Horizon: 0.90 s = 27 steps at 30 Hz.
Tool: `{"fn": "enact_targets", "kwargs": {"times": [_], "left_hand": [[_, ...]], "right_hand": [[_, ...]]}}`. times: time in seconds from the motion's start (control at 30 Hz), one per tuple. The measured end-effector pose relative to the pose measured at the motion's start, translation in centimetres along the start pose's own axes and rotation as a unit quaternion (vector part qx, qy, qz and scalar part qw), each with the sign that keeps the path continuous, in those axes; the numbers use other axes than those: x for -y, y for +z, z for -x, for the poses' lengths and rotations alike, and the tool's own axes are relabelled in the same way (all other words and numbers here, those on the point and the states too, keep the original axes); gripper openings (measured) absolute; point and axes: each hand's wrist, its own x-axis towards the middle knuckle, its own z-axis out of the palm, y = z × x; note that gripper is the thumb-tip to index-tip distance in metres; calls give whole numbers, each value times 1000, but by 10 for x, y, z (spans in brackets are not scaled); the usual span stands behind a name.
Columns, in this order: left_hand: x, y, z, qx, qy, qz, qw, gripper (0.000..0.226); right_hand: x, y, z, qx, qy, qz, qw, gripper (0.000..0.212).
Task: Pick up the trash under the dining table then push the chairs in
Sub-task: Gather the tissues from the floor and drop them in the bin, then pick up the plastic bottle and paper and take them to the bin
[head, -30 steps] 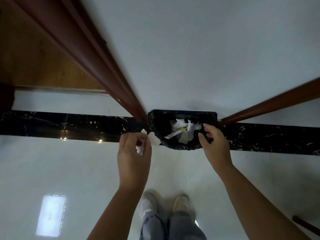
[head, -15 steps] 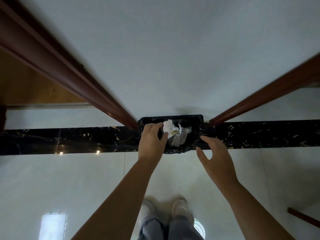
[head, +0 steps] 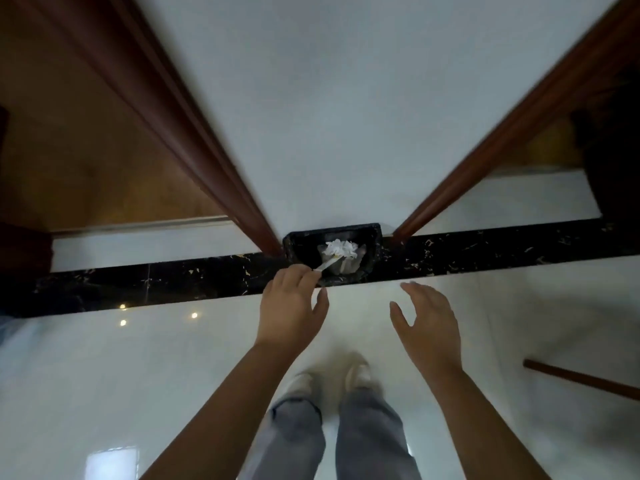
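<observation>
A small bin lined with a black bag [head: 373, 249] stands on the floor against the white wall. Crumpled white paper trash [head: 341, 251] lies inside it. My left hand [head: 292, 308] hovers just in front of the bin's near left rim, fingers relaxed and holding nothing; a white strip of paper sticks out of the bin beside its fingertips. My right hand [head: 427, 323] is spread open above the floor, right of and nearer than the bin, touching nothing.
Brown wooden door frames [head: 207, 161] [head: 485, 157] rise on both sides of the white wall [head: 329, 98]. A black marble strip [head: 173, 282] crosses the glossy white floor. My shoes [head: 332, 379] stand below. A brown wooden bar [head: 581, 379] lies at right.
My left hand dropped the crumpled paper into the bin and drew back, open. My right hand let go of the bag's rim and pulled away to the right. The camera rose.
</observation>
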Motion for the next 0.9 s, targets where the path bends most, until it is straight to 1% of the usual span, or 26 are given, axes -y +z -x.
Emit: {"fn": "enact_targets", "kwargs": {"times": [0.17,0.3,0.37,0.5,0.57,0.67,0.77,0.9], "left_hand": [[-40,-58,51,28,50,11,998,35],[-55,-99,77,18,95,16,995,35],[-61,-114,83,20,117,14,993,37],[-89,-129,100,55,211,28,975,36],[-112,-130,112,80,274,38,958,36],[-154,-128,133,120,367,48,921,36],[-200,-122,162,153,458,54,874,36],[-264,-111,213,204,550,55,808,35]], "right_hand": [[12,-38,101,-31,44,18,998,33],[21,-68,180,-59,140,12,988,38],[22,-83,214,-77,169,19,982,39],[24,-116,270,-131,225,33,965,40],[28,-132,296,-171,258,34,950,40],[35,-152,334,-229,313,23,921,37],[36,-166,375,-285,362,20,887,36],[24,-184,442,-349,421,19,837,37]]}}
